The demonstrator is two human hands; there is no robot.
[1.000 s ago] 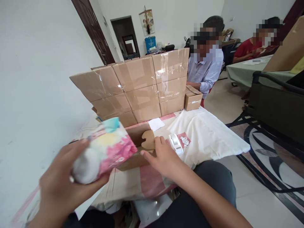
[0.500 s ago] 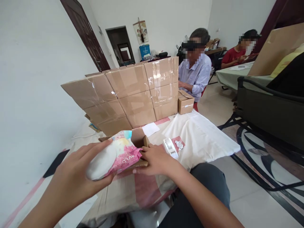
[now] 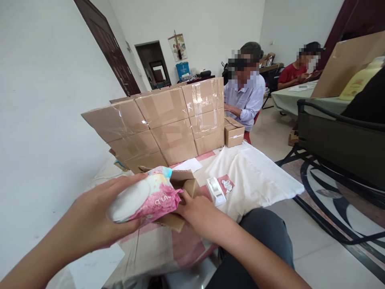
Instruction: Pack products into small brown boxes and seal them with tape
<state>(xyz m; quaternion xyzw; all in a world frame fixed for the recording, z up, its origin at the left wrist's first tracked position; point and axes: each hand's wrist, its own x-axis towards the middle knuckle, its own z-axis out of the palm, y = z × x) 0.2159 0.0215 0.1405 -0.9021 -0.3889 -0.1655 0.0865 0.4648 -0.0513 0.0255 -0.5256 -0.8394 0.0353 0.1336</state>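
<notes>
My left hand [image 3: 87, 212] is wrapped round a pack of wet wipes [image 3: 159, 200], white and pink with a round white lid. The pack is held tilted over an open cardboard box [image 3: 185, 175] and hides much of it. At the box's near right side is my right hand [image 3: 197, 210], closed on its edge; some fingertips are hidden behind the pack and the cardboard. A white tape dispenser [image 3: 215, 192] stands on the table just beyond this hand.
A wall of taped cardboard boxes [image 3: 173, 134] rises at the back of the cloth-covered table [image 3: 258, 172]. A small closed box [image 3: 234, 132] stands at its right end. White paper [image 3: 189, 165] and a crumpled scrap [image 3: 227, 186] lie nearby. One person [image 3: 245, 90] sits behind the wall.
The open box has turned and shifted slightly right, its front flap now lower. My right hand has moved further round its edge. The wipes pack stays in my left hand, slightly turned.
</notes>
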